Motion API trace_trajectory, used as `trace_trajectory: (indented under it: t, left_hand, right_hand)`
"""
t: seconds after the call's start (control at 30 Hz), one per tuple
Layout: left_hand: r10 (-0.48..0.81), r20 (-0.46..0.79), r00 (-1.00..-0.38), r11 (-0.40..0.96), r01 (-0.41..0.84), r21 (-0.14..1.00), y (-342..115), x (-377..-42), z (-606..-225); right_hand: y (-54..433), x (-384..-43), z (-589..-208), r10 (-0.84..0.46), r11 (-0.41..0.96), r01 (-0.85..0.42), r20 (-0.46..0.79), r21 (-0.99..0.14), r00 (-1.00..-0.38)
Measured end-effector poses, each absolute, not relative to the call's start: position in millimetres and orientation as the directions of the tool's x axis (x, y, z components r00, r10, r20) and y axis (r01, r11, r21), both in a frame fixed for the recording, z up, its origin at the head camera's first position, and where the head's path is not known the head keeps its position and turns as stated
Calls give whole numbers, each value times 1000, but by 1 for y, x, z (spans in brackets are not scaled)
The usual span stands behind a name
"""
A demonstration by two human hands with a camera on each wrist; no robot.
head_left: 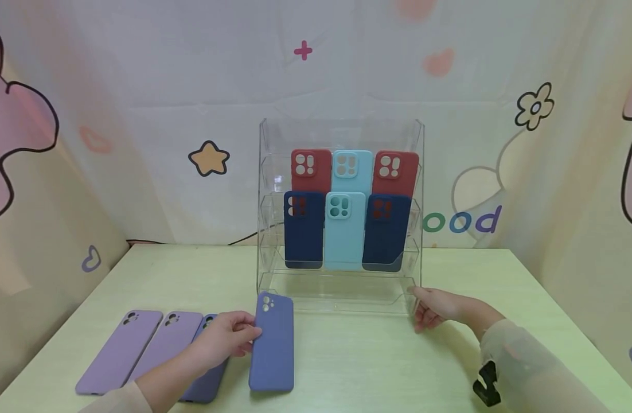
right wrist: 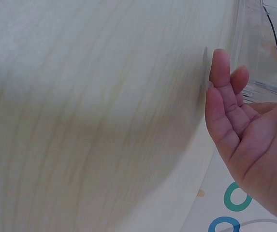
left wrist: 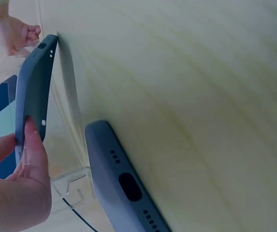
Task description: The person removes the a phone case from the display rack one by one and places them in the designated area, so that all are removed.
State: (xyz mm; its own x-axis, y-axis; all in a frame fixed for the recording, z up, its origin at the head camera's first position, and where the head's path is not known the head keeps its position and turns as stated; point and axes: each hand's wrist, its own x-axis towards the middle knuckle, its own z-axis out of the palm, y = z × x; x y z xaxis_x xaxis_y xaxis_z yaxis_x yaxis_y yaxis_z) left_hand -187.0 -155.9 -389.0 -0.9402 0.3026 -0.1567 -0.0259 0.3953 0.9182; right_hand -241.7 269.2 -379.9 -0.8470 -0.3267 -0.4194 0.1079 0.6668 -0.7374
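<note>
My left hand [head_left: 225, 338] pinches a blue-violet phone case [head_left: 273, 355] by its left edge, thumb on one face and fingers behind. The case stands tilted up just above the table, before the rack's left front corner. In the left wrist view its hollow inner side [left wrist: 39, 92] shows. A clear tiered acrylic display rack [head_left: 336, 305] holds two rows of cases: red [head_left: 312, 180], light blue and red behind, dark blue [head_left: 303, 241], light blue [head_left: 344, 241] and dark blue in front. My right hand [head_left: 437, 308] grips the rack's right front corner; the thumb is partly hidden.
Left of the held case, two lilac cases [head_left: 121, 350] and a blue-violet case [head_left: 209, 383] lie side by side on the pale wooden table [head_left: 367, 361]. My left forearm covers part of them. A patterned curtain [head_left: 156, 189] hangs behind and at both sides.
</note>
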Motion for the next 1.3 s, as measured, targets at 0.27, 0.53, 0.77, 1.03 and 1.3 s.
trace_trajectory:
  t: [0.27, 0.53, 0.77, 1.03, 1.3]
  left_hand:
    - [345, -120, -931, 487, 68, 871, -166, -186, -394]
    - [334, -112, -936, 587, 113, 802, -171, -182, -397]
    - [322, -88, -942, 661, 157, 734, -171, -178, -395]
    - [362, -47, -931, 739, 256, 623, -167, -172, -392]
    - [699, -96, -708, 707, 665, 240, -153, -152, -394]
  right_hand:
    - [268, -242, -378, -334, 672, 100, -421, -734, -843]
    - [268, -242, -378, -345, 668, 95, -421, -738, -839]
    - [268, -243, -379, -333, 673, 103, -424, -732, -842]
    - [269, -243, -381, -333, 672, 103, -424, -733, -842]
    - [269, -242, -381, -333, 662, 105, -417, -742, -846]
